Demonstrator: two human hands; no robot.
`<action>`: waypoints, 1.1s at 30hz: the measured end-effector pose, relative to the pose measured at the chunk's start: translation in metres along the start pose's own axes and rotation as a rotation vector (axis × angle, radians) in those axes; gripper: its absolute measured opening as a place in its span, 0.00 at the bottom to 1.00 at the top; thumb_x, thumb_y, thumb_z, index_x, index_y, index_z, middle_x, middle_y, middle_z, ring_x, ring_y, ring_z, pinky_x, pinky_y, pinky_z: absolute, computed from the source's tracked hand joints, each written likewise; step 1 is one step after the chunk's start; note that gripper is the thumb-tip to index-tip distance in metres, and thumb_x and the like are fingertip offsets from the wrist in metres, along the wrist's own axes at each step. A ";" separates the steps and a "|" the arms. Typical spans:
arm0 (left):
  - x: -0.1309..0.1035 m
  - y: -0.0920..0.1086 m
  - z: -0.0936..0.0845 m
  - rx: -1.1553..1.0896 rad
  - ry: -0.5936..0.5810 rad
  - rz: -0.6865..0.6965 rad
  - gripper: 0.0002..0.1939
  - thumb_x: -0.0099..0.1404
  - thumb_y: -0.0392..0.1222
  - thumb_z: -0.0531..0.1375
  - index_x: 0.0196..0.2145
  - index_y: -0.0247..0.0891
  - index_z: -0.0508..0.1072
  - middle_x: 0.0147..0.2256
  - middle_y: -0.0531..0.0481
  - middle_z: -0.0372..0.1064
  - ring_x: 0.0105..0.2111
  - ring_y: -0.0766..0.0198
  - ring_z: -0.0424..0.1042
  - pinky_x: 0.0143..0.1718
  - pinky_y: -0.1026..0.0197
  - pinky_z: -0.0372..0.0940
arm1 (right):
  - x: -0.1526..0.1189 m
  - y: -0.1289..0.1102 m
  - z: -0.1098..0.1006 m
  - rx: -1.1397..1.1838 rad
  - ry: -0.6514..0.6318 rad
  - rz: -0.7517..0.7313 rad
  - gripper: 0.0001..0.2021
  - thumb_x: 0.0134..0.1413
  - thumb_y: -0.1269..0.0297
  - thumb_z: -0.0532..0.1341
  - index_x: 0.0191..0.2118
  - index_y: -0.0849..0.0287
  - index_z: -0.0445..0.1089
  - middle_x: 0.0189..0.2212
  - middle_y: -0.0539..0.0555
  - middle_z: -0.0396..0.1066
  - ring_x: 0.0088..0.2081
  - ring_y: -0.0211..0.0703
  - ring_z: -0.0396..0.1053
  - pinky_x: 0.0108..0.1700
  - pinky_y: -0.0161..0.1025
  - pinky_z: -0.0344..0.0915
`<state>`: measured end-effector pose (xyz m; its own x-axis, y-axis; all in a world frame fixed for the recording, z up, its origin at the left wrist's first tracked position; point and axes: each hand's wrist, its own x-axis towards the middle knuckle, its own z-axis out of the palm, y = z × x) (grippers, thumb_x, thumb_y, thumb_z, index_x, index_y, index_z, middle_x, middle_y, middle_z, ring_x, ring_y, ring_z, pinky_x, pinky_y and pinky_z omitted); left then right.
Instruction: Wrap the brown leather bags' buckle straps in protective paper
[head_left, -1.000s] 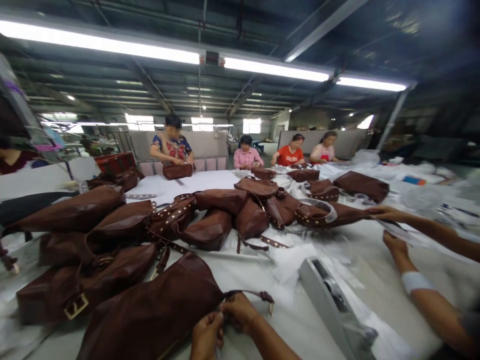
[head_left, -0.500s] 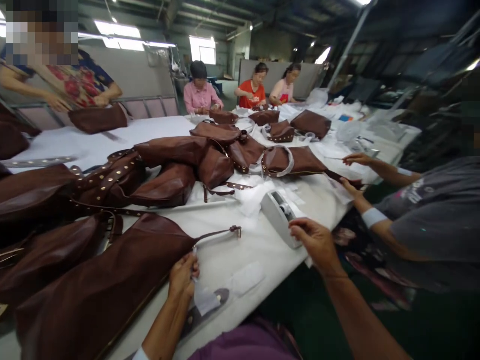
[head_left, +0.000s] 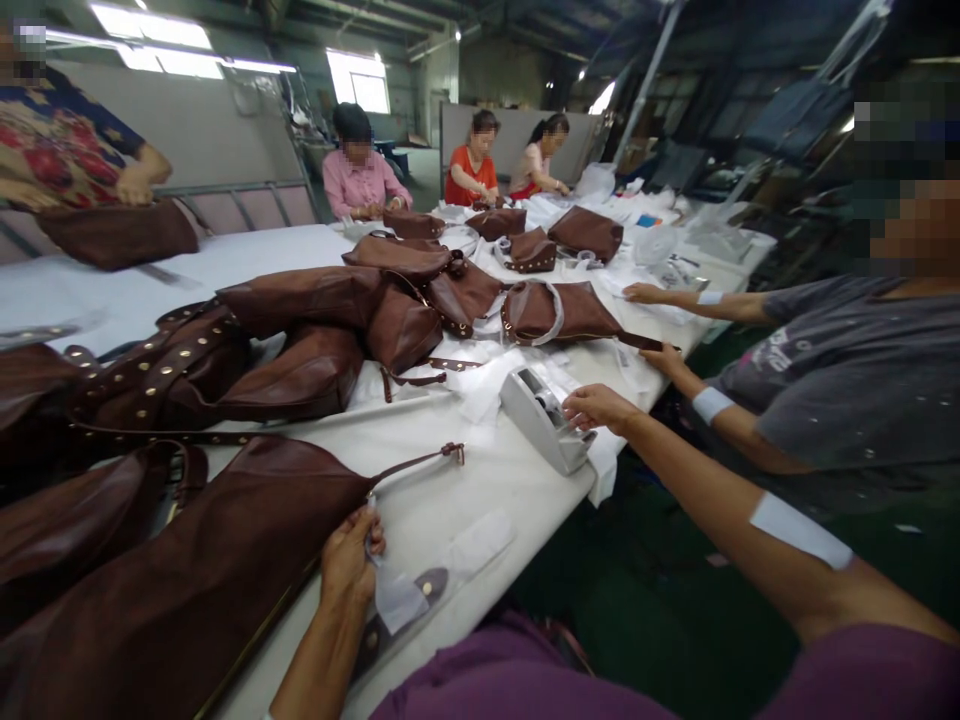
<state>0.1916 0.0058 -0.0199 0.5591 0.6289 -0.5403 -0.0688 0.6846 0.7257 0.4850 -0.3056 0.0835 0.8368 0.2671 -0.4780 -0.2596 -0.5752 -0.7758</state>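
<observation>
My left hand (head_left: 351,560) is closed at the pointed end of a large brown leather bag (head_left: 225,560), near its thin strap with a small buckle (head_left: 453,453). Its fingers pinch a piece of thin white wrapping (head_left: 397,598), which hangs beside a studded strap end (head_left: 431,583). My right hand (head_left: 598,408) reaches to the grey tape dispenser (head_left: 551,430), fingertips bent together at its near end. Whether tape is between those fingers is too small to tell.
Several brown bags (head_left: 300,370) are piled at the left and centre of the white table (head_left: 420,440). At the right a person in grey (head_left: 810,380) holds a bag's strap. Several people work across the table.
My right hand has moved onto the dispenser's near end, and more of the right arm shows. My left hand keeps its hold. The whole view has shifted to the right.
</observation>
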 end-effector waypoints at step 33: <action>-0.002 0.001 0.000 0.010 -0.017 -0.008 0.22 0.32 0.36 0.71 0.27 0.31 0.67 0.19 0.57 0.62 0.15 0.75 0.58 0.11 0.73 0.48 | -0.039 0.007 -0.017 0.148 -0.130 0.092 0.07 0.43 0.68 0.64 0.25 0.62 0.64 0.15 0.46 0.59 0.16 0.27 0.53 0.17 0.27 0.48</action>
<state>0.1898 0.0056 -0.0178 0.5732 0.6175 -0.5387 -0.0559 0.6853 0.7261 0.4591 -0.3328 0.1038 0.7399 0.3216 -0.5908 -0.4079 -0.4840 -0.7742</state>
